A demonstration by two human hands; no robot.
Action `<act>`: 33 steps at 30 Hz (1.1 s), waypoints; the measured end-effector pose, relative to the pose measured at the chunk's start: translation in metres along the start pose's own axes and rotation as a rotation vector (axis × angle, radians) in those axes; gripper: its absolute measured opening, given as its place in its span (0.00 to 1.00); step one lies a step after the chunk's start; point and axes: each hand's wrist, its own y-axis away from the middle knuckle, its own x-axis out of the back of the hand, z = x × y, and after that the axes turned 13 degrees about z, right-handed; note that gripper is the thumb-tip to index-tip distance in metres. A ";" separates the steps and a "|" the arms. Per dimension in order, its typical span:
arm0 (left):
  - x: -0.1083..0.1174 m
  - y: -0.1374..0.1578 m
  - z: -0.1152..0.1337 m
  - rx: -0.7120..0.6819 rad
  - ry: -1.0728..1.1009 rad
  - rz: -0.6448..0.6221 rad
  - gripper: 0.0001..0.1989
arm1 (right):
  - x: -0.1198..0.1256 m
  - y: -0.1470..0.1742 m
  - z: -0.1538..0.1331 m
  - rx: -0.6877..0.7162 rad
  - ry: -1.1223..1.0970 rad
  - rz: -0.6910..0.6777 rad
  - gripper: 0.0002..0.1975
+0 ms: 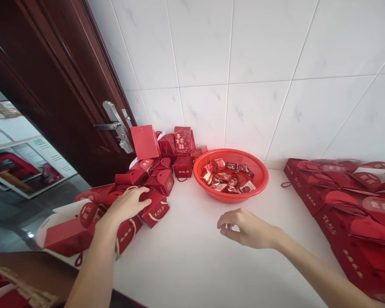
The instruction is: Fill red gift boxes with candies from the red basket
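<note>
My left hand (130, 202) reaches over the cluster of red gift boxes on the left. Its thumb and fingers close on the top of a small red gift box (155, 212) with a twisted rope handle and gold lettering. Part of the box top is hidden under the hand. My right hand (246, 227) hovers above the white table (192, 256), in front of the basket. Its fingers are loosely bent, the thumb is apart from them, and nothing is held. Wrapped sweets (223, 176) lie in the orange-red plastic basket (231, 198) near the wall.
Many red boxes (327, 222) stand packed in rows along the right side. More boxes (144, 164) are heaped at the back left, beside a dark wooden door (60, 81) with a metal handle (115, 125). A tiled wall (259, 107) borders the table's back.
</note>
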 end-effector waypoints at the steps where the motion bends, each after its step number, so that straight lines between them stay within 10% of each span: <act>1: -0.002 0.003 0.005 -0.016 0.005 -0.024 0.26 | -0.001 0.001 0.002 -0.032 -0.020 0.018 0.09; 13: -0.053 0.035 0.124 -0.318 0.773 -0.240 0.19 | -0.021 -0.002 0.019 -0.207 -0.075 0.315 0.17; 22: -0.088 0.037 0.149 -0.245 1.009 -0.302 0.11 | -0.009 0.022 -0.002 -0.284 0.087 0.241 0.35; 28: -0.092 0.044 0.157 -0.210 0.951 -0.285 0.13 | -0.017 0.032 -0.005 -0.369 -0.124 0.416 0.13; 33: -0.086 0.058 0.165 -0.196 0.878 -0.268 0.12 | -0.028 0.044 -0.008 -0.474 -0.292 0.576 0.15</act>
